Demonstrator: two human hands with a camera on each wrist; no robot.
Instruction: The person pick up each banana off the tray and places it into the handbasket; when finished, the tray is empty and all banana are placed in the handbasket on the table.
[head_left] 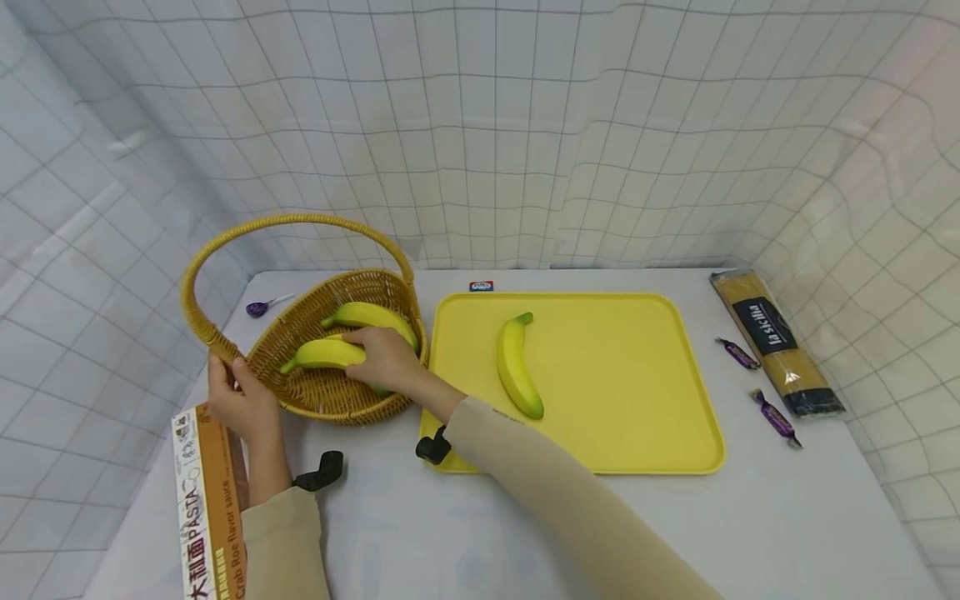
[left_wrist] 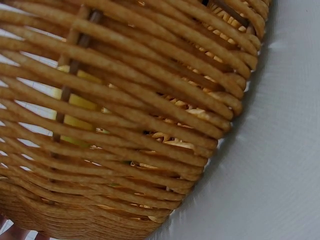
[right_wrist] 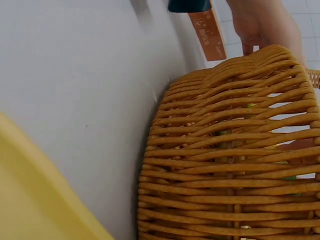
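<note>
A wicker basket (head_left: 330, 400) with a tall hoop handle stands at the table's left and holds two bananas. My right hand (head_left: 386, 358) reaches into it and grips the nearer banana (head_left: 318, 354); the other banana (head_left: 367, 314) lies just behind. My left hand (head_left: 238, 398) holds the basket's rim where the handle joins it. A third banana (head_left: 517, 367) lies on the yellow tray (head_left: 637, 417) to the right. The left wrist view is filled by the basket wall (left_wrist: 150, 100), with yellow banana (left_wrist: 75, 102) showing through gaps. The right wrist view shows the basket's outside (right_wrist: 225, 150) and my left hand (right_wrist: 265, 25) beyond it.
A pasta box (head_left: 206, 500) stands at the near left by my left arm. A long spaghetti packet (head_left: 776, 342) lies at the right edge with two purple sweets (head_left: 738, 354) (head_left: 776, 417) beside it. Another purple sweet (head_left: 258, 308) lies behind the basket. Checked cloth walls surround the table.
</note>
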